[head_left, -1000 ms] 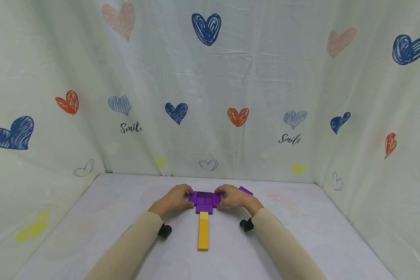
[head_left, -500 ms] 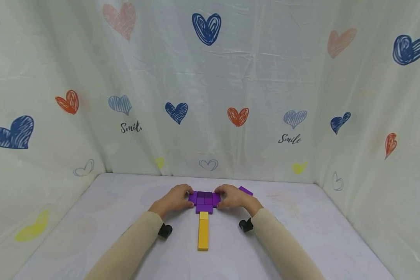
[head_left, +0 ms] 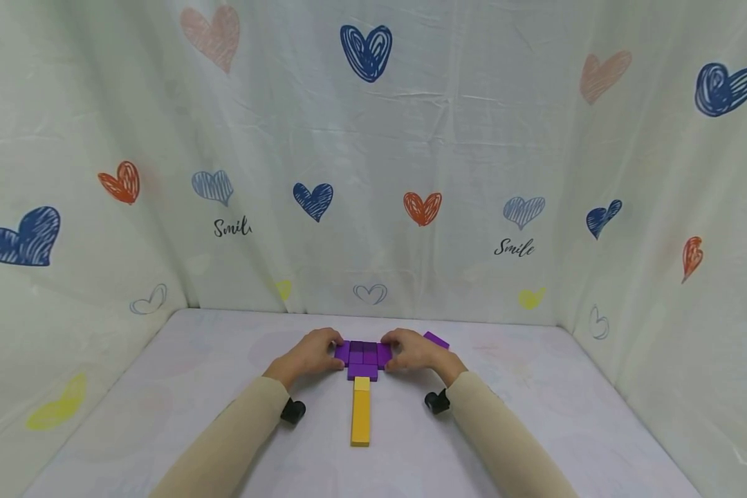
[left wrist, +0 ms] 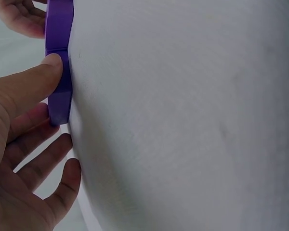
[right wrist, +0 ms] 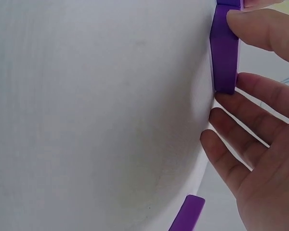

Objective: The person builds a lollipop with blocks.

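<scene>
Purple blocks lie together on the table in a flat shape. My left hand (head_left: 311, 353) pinches the left end block (head_left: 343, 351), with the thumb on its near side and fingertips at its outer and far sides. At the other end, my right hand (head_left: 416, 350) holds the right block (head_left: 384, 354) in the same way. Darker purple blocks (head_left: 363, 348) sit between these two. A crosswise purple block (head_left: 362, 373) lies just in front of them. From it a long yellow block (head_left: 361, 416) runs toward me, its far end paler.
A loose purple block (head_left: 436, 339) lies at an angle behind my right hand. The white table (head_left: 504, 408) ends at a curtain (head_left: 373, 138) printed with hearts. A small black camera (head_left: 294, 411) is worn on each wrist.
</scene>
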`<state>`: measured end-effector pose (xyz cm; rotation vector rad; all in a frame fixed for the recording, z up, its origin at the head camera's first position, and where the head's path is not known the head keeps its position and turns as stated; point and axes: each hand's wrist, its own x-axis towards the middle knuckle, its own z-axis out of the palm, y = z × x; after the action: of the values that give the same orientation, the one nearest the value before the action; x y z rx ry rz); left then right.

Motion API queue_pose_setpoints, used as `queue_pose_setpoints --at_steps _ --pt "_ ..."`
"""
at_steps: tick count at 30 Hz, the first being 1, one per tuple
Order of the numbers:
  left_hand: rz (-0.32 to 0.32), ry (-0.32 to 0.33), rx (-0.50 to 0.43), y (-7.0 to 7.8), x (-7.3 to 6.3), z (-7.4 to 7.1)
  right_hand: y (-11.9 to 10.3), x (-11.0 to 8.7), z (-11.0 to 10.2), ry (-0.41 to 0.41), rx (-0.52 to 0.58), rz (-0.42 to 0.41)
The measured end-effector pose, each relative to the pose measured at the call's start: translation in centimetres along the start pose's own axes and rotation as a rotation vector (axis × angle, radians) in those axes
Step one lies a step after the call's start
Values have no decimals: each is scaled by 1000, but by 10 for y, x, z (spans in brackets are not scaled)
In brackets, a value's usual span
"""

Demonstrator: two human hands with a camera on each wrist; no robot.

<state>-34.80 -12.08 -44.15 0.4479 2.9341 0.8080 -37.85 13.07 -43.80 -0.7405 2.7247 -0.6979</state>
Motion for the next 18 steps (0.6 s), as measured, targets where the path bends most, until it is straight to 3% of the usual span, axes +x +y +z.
queue_pose_setpoints --at_steps 5,14,18 --pt "8 3 -3 -1 0 0 3 -6 -8 25 16 -12" --pt "26 7 -1 -1 -1 -1 34 -20 -31 193 49 -5" --pt "21 7 -13 -1 -1 -1 45 -25 -37 227 31 22"
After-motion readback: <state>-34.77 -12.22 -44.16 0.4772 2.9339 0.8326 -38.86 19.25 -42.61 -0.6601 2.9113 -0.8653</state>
